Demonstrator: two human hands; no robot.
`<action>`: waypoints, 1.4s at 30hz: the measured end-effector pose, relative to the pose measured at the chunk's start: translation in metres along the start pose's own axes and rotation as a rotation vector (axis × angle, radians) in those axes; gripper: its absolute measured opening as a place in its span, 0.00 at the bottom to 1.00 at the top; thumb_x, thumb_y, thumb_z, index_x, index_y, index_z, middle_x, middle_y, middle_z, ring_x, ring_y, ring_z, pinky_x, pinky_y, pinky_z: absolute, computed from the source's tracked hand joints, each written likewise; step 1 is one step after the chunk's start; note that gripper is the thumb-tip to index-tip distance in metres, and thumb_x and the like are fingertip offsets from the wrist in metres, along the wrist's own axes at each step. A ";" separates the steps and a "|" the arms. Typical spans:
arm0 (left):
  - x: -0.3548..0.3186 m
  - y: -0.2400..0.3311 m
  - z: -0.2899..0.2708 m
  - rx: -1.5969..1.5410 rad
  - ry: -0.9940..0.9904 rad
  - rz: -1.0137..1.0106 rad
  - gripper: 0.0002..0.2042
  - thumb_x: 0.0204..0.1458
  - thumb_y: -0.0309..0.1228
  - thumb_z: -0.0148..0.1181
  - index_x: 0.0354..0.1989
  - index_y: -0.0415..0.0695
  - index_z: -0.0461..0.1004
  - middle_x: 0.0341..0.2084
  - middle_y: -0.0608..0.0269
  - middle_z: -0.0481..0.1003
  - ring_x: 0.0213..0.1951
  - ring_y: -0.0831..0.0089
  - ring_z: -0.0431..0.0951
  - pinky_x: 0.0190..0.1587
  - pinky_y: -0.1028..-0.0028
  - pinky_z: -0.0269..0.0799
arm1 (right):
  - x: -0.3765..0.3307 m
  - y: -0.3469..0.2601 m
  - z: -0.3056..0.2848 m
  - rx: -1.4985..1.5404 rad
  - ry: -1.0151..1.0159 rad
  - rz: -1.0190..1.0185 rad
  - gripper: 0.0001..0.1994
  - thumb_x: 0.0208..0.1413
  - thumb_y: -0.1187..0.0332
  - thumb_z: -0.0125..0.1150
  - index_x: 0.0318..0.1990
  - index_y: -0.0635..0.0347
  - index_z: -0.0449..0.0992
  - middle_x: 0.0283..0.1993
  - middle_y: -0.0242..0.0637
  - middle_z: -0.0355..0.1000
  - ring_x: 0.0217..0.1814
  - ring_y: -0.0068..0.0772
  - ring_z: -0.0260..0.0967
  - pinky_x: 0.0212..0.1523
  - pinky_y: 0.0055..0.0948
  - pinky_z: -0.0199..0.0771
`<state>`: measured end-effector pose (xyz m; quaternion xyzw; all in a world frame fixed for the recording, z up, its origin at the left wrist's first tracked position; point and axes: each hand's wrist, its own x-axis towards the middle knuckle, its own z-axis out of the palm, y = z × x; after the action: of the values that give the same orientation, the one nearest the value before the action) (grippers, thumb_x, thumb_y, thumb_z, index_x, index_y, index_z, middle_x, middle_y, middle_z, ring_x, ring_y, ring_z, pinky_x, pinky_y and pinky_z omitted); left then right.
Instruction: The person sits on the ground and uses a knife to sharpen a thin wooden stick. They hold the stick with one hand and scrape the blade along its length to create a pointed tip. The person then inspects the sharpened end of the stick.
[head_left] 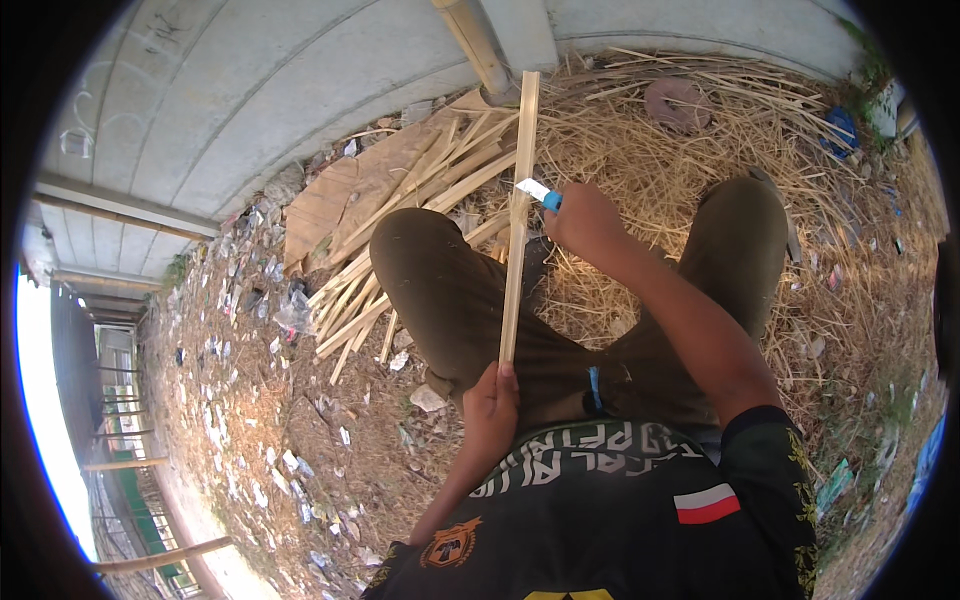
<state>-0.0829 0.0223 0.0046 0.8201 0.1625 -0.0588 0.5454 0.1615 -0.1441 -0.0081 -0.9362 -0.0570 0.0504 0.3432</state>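
Note:
My left hand (pixel 490 410) grips the near end of a long bamboo strip (pixel 519 210) that runs up between my knees toward the wall. My right hand (pixel 585 222) is closed on a knife with a blue handle (pixel 540 193), its blade laid against the strip about halfway along. Both knees in olive trousers frame the strip.
A pile of cut bamboo strips (pixel 400 240) lies left of my left knee, partly on brown cardboard (pixel 335 195). Shavings and dry straw (pixel 640 140) cover the ground ahead. A thick bamboo pole (pixel 478 45) leans on the grey concrete wall (pixel 280 90). Litter is scattered around.

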 end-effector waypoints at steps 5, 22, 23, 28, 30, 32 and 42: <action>0.000 0.004 0.000 -0.020 0.000 -0.009 0.21 0.72 0.43 0.42 0.27 0.43 0.66 0.17 0.74 0.63 0.20 0.86 0.60 0.24 0.79 0.56 | 0.000 -0.002 -0.014 0.015 -0.024 -0.035 0.12 0.53 0.62 0.65 0.32 0.65 0.81 0.25 0.48 0.76 0.28 0.49 0.78 0.32 0.44 0.78; 0.000 -0.005 -0.002 -0.078 -0.021 0.000 0.20 0.72 0.44 0.42 0.29 0.44 0.66 0.17 0.75 0.61 0.20 0.87 0.59 0.23 0.81 0.55 | 0.000 -0.002 0.003 0.102 0.061 -0.081 0.11 0.51 0.65 0.65 0.30 0.65 0.81 0.21 0.51 0.74 0.24 0.52 0.76 0.29 0.43 0.77; 0.000 -0.005 -0.002 -0.072 -0.020 0.000 0.20 0.72 0.44 0.42 0.29 0.44 0.66 0.17 0.75 0.61 0.20 0.86 0.59 0.23 0.81 0.55 | 0.003 -0.001 0.000 0.120 0.082 -0.106 0.11 0.51 0.65 0.65 0.29 0.66 0.81 0.20 0.51 0.74 0.24 0.51 0.76 0.29 0.43 0.77; -0.001 0.003 -0.001 0.026 -0.015 0.051 0.21 0.71 0.44 0.42 0.28 0.44 0.66 0.17 0.74 0.62 0.20 0.86 0.61 0.23 0.80 0.57 | 0.018 -0.005 -0.017 0.191 0.114 -0.075 0.11 0.51 0.65 0.65 0.26 0.67 0.80 0.18 0.52 0.72 0.22 0.51 0.75 0.28 0.43 0.76; -0.001 0.004 -0.001 0.047 -0.018 0.053 0.21 0.71 0.45 0.42 0.28 0.43 0.66 0.17 0.73 0.63 0.20 0.85 0.61 0.23 0.79 0.57 | 0.018 -0.004 -0.015 0.113 0.135 -0.079 0.12 0.51 0.65 0.65 0.25 0.67 0.79 0.18 0.52 0.72 0.23 0.52 0.76 0.28 0.44 0.76; 0.000 0.006 -0.003 0.062 -0.029 0.033 0.21 0.72 0.45 0.42 0.28 0.43 0.66 0.17 0.73 0.63 0.21 0.85 0.61 0.24 0.79 0.57 | 0.010 -0.006 -0.005 0.065 0.029 -0.055 0.11 0.51 0.65 0.64 0.29 0.67 0.79 0.25 0.52 0.75 0.28 0.54 0.77 0.33 0.47 0.77; 0.000 0.001 -0.005 -0.049 -0.048 -0.016 0.21 0.71 0.45 0.42 0.28 0.45 0.65 0.18 0.74 0.62 0.21 0.86 0.60 0.24 0.80 0.56 | -0.005 -0.018 -0.017 0.252 -0.171 -0.011 0.11 0.51 0.66 0.63 0.27 0.68 0.79 0.25 0.52 0.75 0.30 0.51 0.78 0.34 0.46 0.77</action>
<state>-0.0832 0.0261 0.0079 0.8036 0.1575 -0.0790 0.5686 0.1578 -0.1420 0.0170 -0.8776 -0.0845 0.1348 0.4522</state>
